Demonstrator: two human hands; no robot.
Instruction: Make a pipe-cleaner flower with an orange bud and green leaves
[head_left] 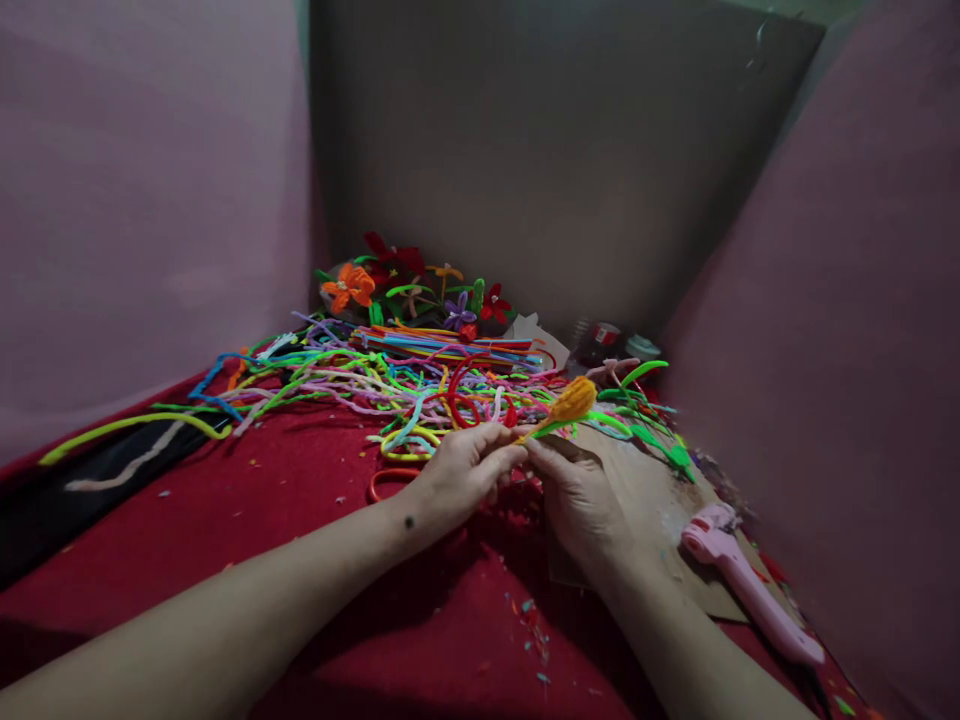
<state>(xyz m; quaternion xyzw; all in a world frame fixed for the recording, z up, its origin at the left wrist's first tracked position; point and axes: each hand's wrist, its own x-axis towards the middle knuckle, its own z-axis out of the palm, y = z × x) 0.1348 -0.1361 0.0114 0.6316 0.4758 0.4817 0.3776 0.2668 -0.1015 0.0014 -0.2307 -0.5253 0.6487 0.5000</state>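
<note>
Together, left hand and right hand pinch an orange pipe-cleaner bud; rightward of them lies a pink glue gun.

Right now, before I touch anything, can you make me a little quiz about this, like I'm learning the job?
1. Pick one. What colour is the bud that the left hand and right hand are holding?
A) blue
B) orange
C) white

2. True or false? The glue gun is nearer the right hand than the left hand.

3. Fill in the blank: beyond the pipe cleaners, towards the back, are orange, red and purple ____.

Key: 1. B; 2. True; 3. flowers
</note>
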